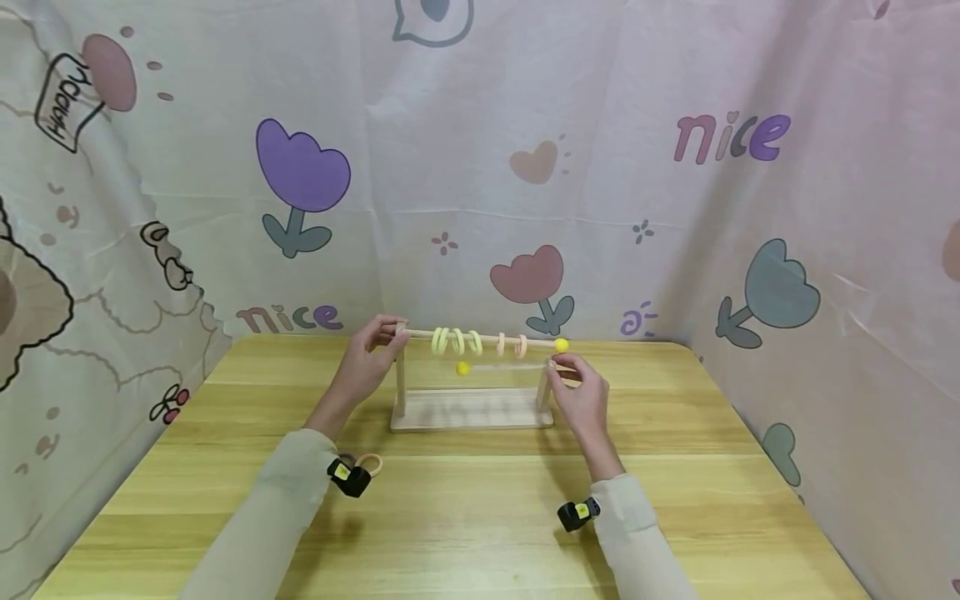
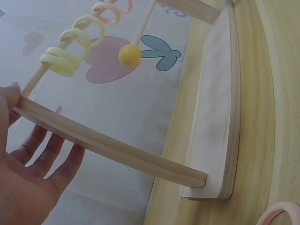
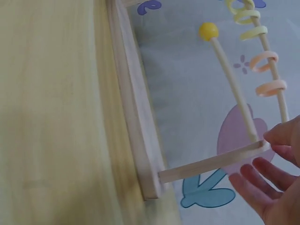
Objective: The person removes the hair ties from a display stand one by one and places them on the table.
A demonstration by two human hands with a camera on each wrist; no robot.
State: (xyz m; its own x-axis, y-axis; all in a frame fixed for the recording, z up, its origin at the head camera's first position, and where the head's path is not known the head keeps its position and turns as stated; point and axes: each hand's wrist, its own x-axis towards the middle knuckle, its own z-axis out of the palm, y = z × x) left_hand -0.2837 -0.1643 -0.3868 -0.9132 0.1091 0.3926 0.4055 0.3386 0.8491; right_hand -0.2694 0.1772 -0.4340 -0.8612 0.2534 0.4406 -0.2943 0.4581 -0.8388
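Note:
A pale wooden stand has a flat base and an upright post at each end. My left hand grips the top of the left post, thumb on one side and fingers on the other. At the right post, my right hand pinches the upper end between thumb and fingers. From the left post's top runs a wooden rod bearing several yellow-green rings and two peach rings, with a yellow ball at its far end. A second ball-tipped rod extends from the right post.
On the wooden table, a peach ring lies beside my left wrist, with a darker ring partly hidden there. A printed cloth hangs behind and along both sides of the table. Both wrists wear small black cameras.

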